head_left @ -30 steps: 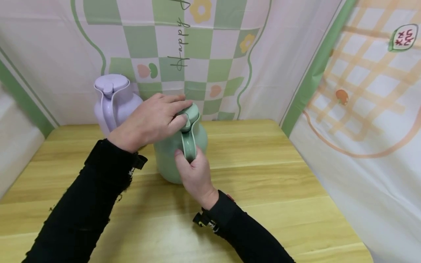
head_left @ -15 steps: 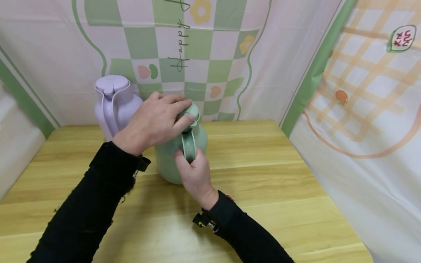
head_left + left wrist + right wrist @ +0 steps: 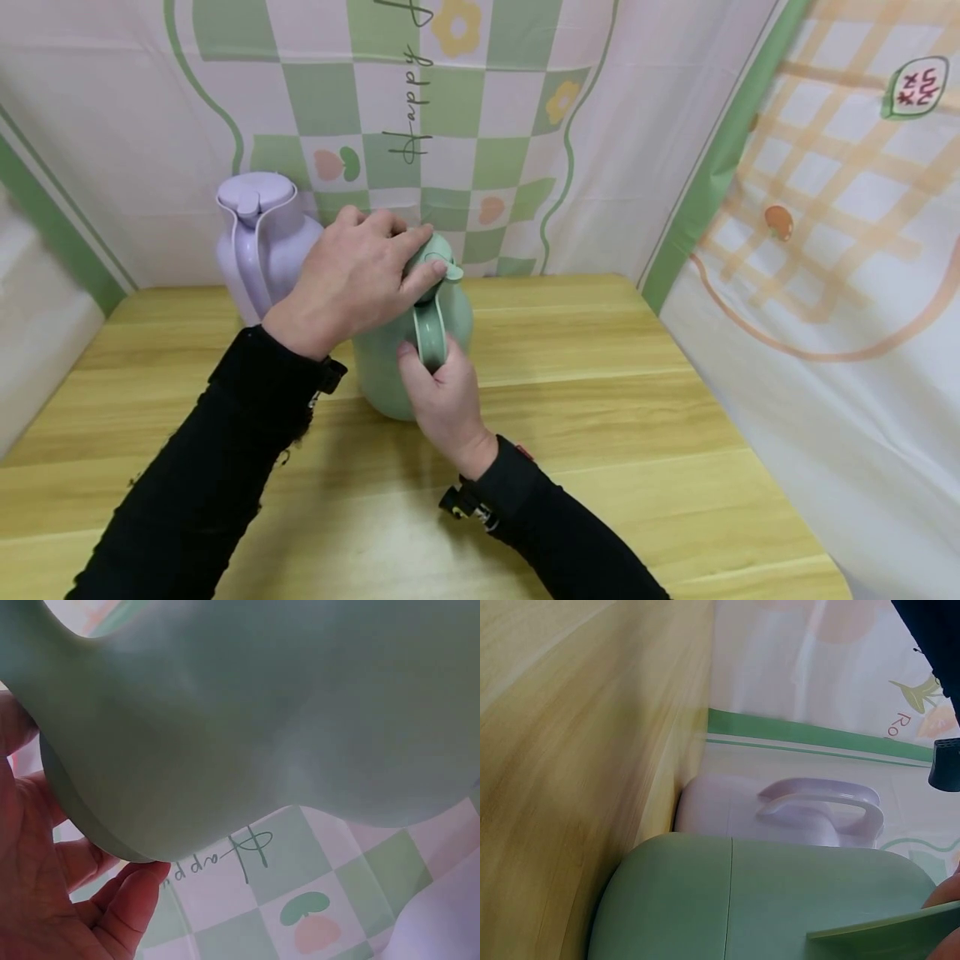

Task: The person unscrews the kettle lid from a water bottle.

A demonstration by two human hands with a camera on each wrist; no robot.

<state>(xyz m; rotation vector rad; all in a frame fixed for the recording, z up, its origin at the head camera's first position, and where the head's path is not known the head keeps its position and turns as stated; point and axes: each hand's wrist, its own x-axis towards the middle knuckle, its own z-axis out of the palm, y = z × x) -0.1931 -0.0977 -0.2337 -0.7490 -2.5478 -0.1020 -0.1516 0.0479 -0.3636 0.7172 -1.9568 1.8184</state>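
Note:
A pale green thermos jug [image 3: 384, 379] stands upright on the wooden table. My left hand [image 3: 351, 271] grips its round green lid [image 3: 437, 248] from above, thumb on the near side; the left wrist view shows the fingers [image 3: 131, 904] curled about the lid's edge. The lid's small tab [image 3: 453, 272] points off to the right of the handle. Lower down, my right hand [image 3: 448, 404] holds the jug's handle [image 3: 431, 332], its thumb along the left side. Most of the right fingers are hidden behind the handle.
A lilac jug [image 3: 273, 237] of similar shape stands left and behind, partly hidden by my left hand. Printed cloth [image 3: 480, 100] hangs behind the table [image 3: 600, 433] and along both sides. The table's right edge slants toward the lower right.
My left hand has turned the lid counterclockwise, so its tab has swung from over the handle to the right. The right hand and the jug's body stay in place.

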